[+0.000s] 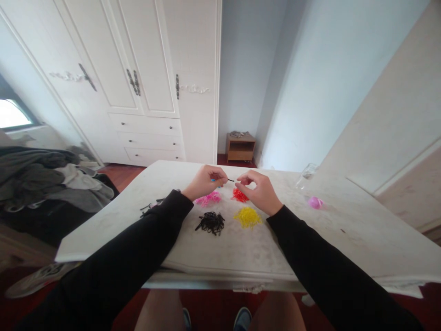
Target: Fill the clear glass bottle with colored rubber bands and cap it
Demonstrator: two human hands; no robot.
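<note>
A thin black elastic band (231, 180) spans the small gap between my hands, above the far half of the table. My left hand (206, 180) pinches its left end between thumb and finger. At the other end, the thumb and forefinger of my right hand (257, 188) close on the tip. Below my hands lie loose piles of small bands: pink (208, 198), red (240, 195), black (211, 223) and yellow (248, 217). A bit of blue (218, 183) shows behind my left fingers, mostly hidden.
The pale table (234, 257) has a clear plastic container (306, 175) and a pink-purple lump (315, 202) at right. Dark strips (148, 209) lie by my left sleeve. Beyond stand a white wardrobe (148, 55) and small wooden nightstand (240, 148); clothes (44, 179) are heaped left.
</note>
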